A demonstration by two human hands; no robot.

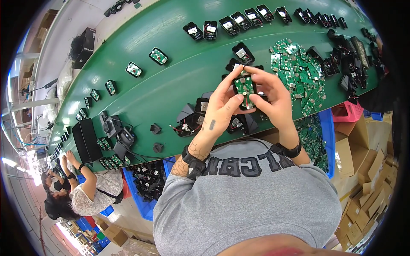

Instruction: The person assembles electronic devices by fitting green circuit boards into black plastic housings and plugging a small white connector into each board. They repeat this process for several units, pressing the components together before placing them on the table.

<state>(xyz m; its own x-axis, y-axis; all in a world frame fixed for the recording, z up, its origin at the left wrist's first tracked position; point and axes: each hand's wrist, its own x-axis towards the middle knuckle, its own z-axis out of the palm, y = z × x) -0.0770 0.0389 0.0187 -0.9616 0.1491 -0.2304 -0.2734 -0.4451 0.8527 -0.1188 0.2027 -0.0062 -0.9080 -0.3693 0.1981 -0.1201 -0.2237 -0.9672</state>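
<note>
Both my hands hold one small black plastic housing with a green circuit board (244,86) in it, raised over the green table. My left hand (222,100) grips its left side, thumb on the lower edge of the board. On the other side, my right hand (274,94) has its thumb near the lower right corner. The fingertips of both hands meet at the top edge. Behind them lies an open black housing (243,53) with a white part inside. More black housings with wires (188,124) lie under and beside my hands, partly hidden.
Loose green circuit boards (299,70) are heaped to the right. Rows of housings (230,25) line the far side of the green table (171,91). Blue bins (147,179) stand below the near edge. Another person (92,192) works at the left; cardboard boxes (363,205) are at the right.
</note>
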